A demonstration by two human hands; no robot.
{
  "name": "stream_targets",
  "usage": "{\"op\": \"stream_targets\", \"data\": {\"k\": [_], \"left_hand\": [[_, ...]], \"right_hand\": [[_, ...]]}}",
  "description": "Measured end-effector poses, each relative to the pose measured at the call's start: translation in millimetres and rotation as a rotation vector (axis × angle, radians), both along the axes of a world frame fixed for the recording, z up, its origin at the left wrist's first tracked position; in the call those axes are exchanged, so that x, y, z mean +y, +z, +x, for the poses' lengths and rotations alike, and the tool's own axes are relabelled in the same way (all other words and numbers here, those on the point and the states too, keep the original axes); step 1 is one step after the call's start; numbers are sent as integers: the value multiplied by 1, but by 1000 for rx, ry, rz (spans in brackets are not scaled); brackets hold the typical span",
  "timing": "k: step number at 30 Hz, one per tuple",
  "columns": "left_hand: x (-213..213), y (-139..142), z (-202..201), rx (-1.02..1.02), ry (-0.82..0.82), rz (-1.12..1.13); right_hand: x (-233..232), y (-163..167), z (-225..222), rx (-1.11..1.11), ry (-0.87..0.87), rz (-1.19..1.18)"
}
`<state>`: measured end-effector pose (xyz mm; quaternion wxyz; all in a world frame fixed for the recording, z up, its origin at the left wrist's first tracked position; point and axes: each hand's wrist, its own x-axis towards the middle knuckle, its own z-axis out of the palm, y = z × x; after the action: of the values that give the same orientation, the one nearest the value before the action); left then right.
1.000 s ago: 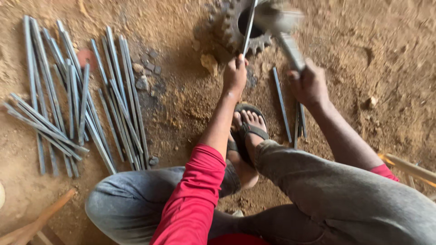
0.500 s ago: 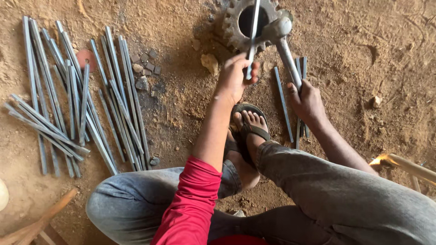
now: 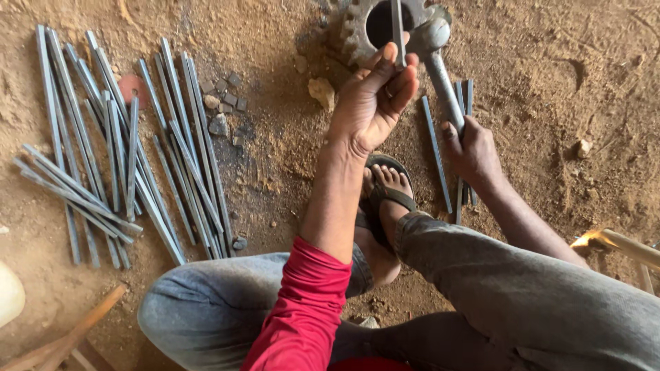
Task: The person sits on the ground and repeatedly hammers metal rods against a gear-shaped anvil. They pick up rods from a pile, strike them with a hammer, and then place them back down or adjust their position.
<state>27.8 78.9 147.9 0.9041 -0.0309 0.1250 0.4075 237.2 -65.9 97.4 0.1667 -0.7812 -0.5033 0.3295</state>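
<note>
Left hand [image 3: 371, 103] holds rod [image 3: 397, 27] on gear [image 3: 357, 27] (right hand [image 3: 471, 151] grips hammer [image 3: 440, 62]).

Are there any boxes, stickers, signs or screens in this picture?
None here: no box, label, sign or screen.
Only plain things: grey metal rods on the dirt, a big gear, and a hammer in the right hand. The left hand holds one rod upright over the gear.

Warm, even daylight; sharp focus
</note>
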Motion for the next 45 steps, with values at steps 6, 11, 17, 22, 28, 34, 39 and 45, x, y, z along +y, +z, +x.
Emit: {"op": "stream_targets", "data": {"k": [6, 11, 17, 22, 28, 34, 39, 45], "left_hand": [[-1, -1, 10, 91, 50, 14], [0, -2, 14, 91, 81, -21], [1, -5, 19, 106, 94, 0], [2, -2, 15, 79, 76, -18], [2, 5, 10, 63, 46, -49], [-1, -5, 2, 157, -10, 43], [-43, -38, -21, 763, -367, 501], [-171, -107, 22, 1301, -824, 671]], "right_hand": [[0, -4, 3, 21, -6, -33], [-1, -5, 2, 35, -9, -32], [0, -4, 3, 28, -3, -22], [1, -1, 1, 46, -22, -49], [1, -2, 1, 22, -27, -63], [1, -2, 1, 5, -24, -74], [9, 12, 9, 84, -26, -119], [17, 33, 39, 199, -126, -336]]}}
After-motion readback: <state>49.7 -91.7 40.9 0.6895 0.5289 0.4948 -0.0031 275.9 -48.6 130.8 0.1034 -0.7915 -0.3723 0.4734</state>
